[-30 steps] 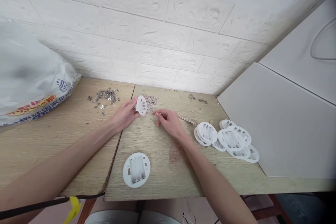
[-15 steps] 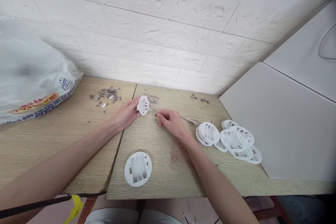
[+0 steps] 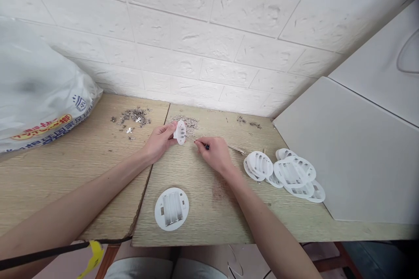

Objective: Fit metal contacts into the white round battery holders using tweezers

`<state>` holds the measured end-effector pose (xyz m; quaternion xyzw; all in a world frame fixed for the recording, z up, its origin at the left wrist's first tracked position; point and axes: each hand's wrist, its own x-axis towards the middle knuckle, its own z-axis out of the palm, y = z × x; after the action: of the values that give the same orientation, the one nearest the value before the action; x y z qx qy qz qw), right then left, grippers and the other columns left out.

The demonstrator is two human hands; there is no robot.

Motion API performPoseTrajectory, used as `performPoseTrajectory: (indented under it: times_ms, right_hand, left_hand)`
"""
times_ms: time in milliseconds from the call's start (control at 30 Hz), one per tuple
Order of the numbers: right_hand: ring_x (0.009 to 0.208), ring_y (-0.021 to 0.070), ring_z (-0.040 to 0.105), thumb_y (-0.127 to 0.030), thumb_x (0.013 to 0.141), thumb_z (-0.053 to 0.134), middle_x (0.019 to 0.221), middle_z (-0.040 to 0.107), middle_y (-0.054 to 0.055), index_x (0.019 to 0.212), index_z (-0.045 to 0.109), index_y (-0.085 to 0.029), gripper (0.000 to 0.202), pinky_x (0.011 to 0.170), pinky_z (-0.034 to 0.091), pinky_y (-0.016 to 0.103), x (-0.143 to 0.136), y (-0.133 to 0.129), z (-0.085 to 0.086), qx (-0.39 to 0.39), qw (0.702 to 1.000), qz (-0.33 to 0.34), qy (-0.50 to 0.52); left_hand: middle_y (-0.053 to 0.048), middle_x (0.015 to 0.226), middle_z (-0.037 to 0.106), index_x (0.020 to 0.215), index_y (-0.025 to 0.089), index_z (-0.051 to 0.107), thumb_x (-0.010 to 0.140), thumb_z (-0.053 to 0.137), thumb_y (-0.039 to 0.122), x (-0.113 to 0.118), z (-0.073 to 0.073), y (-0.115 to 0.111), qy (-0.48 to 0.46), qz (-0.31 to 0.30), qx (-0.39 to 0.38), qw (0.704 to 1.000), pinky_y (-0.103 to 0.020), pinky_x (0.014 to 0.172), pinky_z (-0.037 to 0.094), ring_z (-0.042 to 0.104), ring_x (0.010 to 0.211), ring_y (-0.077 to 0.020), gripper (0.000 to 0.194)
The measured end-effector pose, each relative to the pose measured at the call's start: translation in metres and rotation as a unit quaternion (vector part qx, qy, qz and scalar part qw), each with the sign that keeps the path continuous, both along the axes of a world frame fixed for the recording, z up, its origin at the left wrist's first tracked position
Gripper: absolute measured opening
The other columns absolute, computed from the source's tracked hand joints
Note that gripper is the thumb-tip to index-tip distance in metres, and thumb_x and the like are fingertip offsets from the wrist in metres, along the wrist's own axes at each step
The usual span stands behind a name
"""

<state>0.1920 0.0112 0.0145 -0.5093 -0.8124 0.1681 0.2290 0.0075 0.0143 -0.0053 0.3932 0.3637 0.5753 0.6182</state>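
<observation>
My left hand (image 3: 163, 141) pinches a round white plastic battery holder (image 3: 181, 132) by its edge, tilted up off the table, with small metal contacts in its slots. Between the fingers of my right hand (image 3: 214, 151) is a slim screwdriver-like tool (image 3: 190, 138) with a thin metal shaft and a black part showing at the grip. Its tip meets the lower part of the holder's face. A slender metal rod (image 3: 236, 149) shows beyond my right hand; whether it joins the tool is hidden. Another round battery holder (image 3: 172, 209) lies flat nearer to me.
Several white battery holders (image 3: 294, 172) lie in overlapping piles on the right. Small metal contacts form heaps at the left (image 3: 135, 115) and behind my left hand (image 3: 191, 123). A large plastic bag (image 3: 42, 87) stands left, a white panel (image 3: 347, 152) right, a brick-patterned wall (image 3: 183, 65) behind.
The held battery holder has turned more edge-on and shifted slightly right. My right hand has rolled a little, so the tool's black part now shows.
</observation>
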Motion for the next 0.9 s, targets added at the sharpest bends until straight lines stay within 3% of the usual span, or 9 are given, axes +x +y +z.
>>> performPoseTrajectory:
  times_ms: [533, 900]
  right_hand:
    - [0.052, 0.0117, 0.043, -0.027, 0.084, 0.046, 0.057, 0.060, 0.001, 0.066, 0.066, -0.017, 0.029, 0.054, 0.027, 0.024, 0.004, 0.001, 0.005, -0.013, 1.000, -0.001, -0.011]
    - [0.056, 0.0130, 0.049, -0.024, 0.085, 0.046, 0.067, 0.067, 0.006, 0.068, 0.068, -0.018, 0.029, 0.054, 0.023, 0.025, -0.005, -0.008, 0.002, 0.054, 0.996, -0.005, -0.073]
  left_hand:
    - [-0.008, 0.086, 0.065, 0.075, 0.012, 0.067, 0.077, 0.064, 0.045, 0.001, 0.003, 0.000, -0.011, 0.001, -0.010, 1.000, -0.037, 0.084, 0.050, 0.059, 0.085, -0.0178, 0.033]
    - [-0.007, 0.083, 0.065, 0.076, 0.012, 0.068, 0.071, 0.066, 0.052, 0.005, 0.001, -0.004, 0.055, 0.019, -0.002, 0.998, -0.035, 0.076, 0.051, 0.058, 0.079, -0.0170, 0.041]
